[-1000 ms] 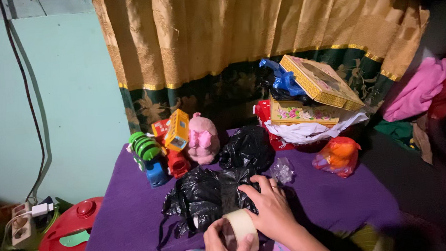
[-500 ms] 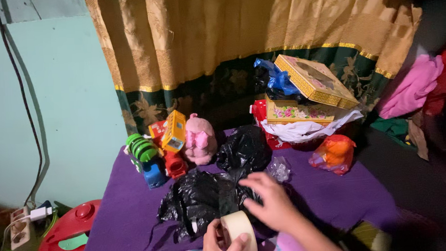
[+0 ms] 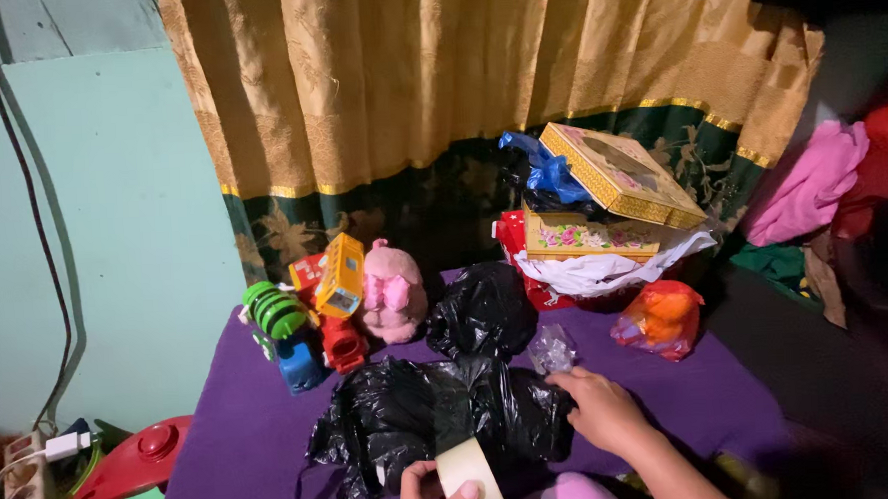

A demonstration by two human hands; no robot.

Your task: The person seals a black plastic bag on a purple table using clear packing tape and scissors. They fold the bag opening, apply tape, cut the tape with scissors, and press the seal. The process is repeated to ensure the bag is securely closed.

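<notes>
- L→R on the purple-cloth table [image 3: 242, 428]: toy pile at the back left w/ green striped toy [image 3: 272, 309], yellow toy bus [image 3: 342, 274], pink plush pig [image 3: 394, 292].
- Left hand [image 3: 437, 491], bottom centre: fingers clamped on a beige roll of packing tape [image 3: 471, 473], a strip of tape running up onto the crumpled black plastic bag bundle [image 3: 436, 414].
- Bundle sits front-centre of the table, just ahead of both hands; a second black bag [image 3: 482, 313] lies behind it.
- Right hand [image 3: 601, 412]: fingers spread flat, pressing the bundle's right edge; holding nothing.
- Step, my read: taping the bundle shut, mid-wrap.
- Next prob needs: tape kept taut, bundle pinned so the plastic doesn't bunch.
- Far right: gold floral box [image 3: 616, 177], orange bag [image 3: 662, 318].
</notes>
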